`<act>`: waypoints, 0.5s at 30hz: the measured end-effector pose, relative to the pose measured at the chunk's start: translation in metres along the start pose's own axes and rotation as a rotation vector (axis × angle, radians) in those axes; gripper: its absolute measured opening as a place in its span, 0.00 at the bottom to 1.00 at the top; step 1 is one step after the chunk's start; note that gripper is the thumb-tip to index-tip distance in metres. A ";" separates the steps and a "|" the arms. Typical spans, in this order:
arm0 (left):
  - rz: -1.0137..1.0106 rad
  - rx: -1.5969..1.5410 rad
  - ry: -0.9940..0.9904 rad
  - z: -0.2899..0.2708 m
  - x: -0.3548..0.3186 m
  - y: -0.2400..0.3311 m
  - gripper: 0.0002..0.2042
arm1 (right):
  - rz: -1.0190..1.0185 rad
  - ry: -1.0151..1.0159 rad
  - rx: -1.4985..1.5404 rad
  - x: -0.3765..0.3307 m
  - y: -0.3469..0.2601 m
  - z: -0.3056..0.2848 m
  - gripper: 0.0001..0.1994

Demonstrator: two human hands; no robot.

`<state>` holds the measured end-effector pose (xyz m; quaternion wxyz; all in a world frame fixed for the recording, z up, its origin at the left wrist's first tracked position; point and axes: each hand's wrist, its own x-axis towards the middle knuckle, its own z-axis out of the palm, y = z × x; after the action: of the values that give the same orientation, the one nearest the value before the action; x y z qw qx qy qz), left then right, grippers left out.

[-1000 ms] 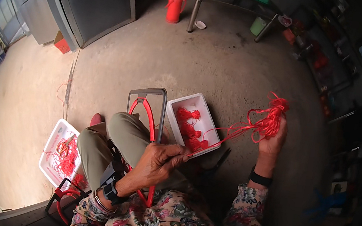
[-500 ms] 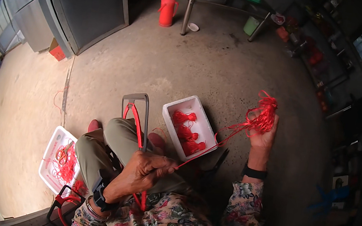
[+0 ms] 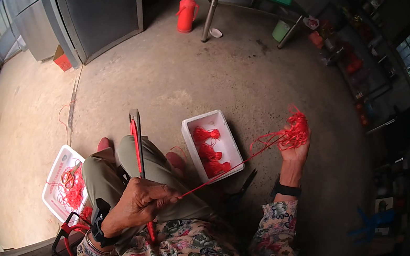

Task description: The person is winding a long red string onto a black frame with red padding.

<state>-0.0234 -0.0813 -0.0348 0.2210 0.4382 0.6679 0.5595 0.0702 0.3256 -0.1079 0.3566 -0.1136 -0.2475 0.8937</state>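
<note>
My left hand point(image 3: 143, 201) is closed round a slim dark metal frame point(image 3: 136, 117) with red cord along it, above my lap. From its fingers a taut red cord point(image 3: 218, 178) runs up and right to my right hand point(image 3: 295, 152). That hand is raised beyond the box, its fingers mostly hidden behind the loose bundle of red cord point(image 3: 297, 130) it holds. Between the hands, a white foam box point(image 3: 228, 150) on the floor contains several red cord bundles point(image 3: 209, 152). The taut cord passes over its near right corner.
Left of my knees stands a white tray point(image 3: 55, 174) with tangled red cord and orange-handled scissors point(image 3: 69, 177). A dark bladed tool point(image 3: 246, 183) lies right of the foam box. Another black-and-red frame point(image 3: 63, 234) is at lower left. A red thermos point(image 3: 186, 14) stands by a metal-legged table point(image 3: 209, 17).
My left hand has moved left and slightly down, drawing the cord longer. The frame in it has turned nearly edge-on. My right hand stays almost in place, its bundle slightly reshaped.
</note>
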 end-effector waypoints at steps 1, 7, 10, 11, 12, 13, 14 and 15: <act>0.001 0.001 0.001 0.000 0.000 -0.001 0.04 | 0.015 0.010 0.013 0.001 0.000 -0.002 0.17; -0.016 0.104 -0.026 -0.005 0.002 0.006 0.04 | -0.023 0.027 -0.066 0.004 -0.003 -0.002 0.17; -0.186 -0.087 -0.011 -0.013 -0.006 0.008 0.02 | -0.079 -0.253 -0.027 -0.010 -0.014 0.014 0.16; -0.179 -0.087 -0.014 -0.016 -0.008 0.006 0.02 | -0.087 -0.256 -0.028 -0.012 -0.016 0.019 0.16; -0.181 -0.114 -0.050 -0.018 -0.011 0.004 0.03 | -0.119 -0.194 -0.014 -0.012 -0.017 0.025 0.16; -0.182 -0.140 -0.087 -0.017 -0.014 0.002 0.03 | -0.151 -0.132 0.001 -0.012 -0.019 0.029 0.16; -0.134 -0.129 -0.068 -0.014 -0.015 0.004 0.05 | -0.163 -0.136 0.001 -0.011 -0.022 0.033 0.16; -0.098 -0.073 -0.078 -0.012 -0.014 0.002 0.07 | -0.042 -0.282 0.049 -0.009 -0.025 0.037 0.16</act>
<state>-0.0248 -0.1002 -0.0322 0.2896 0.4181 0.6587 0.5544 0.0770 0.3217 -0.0630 0.3397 0.0270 -0.2755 0.8989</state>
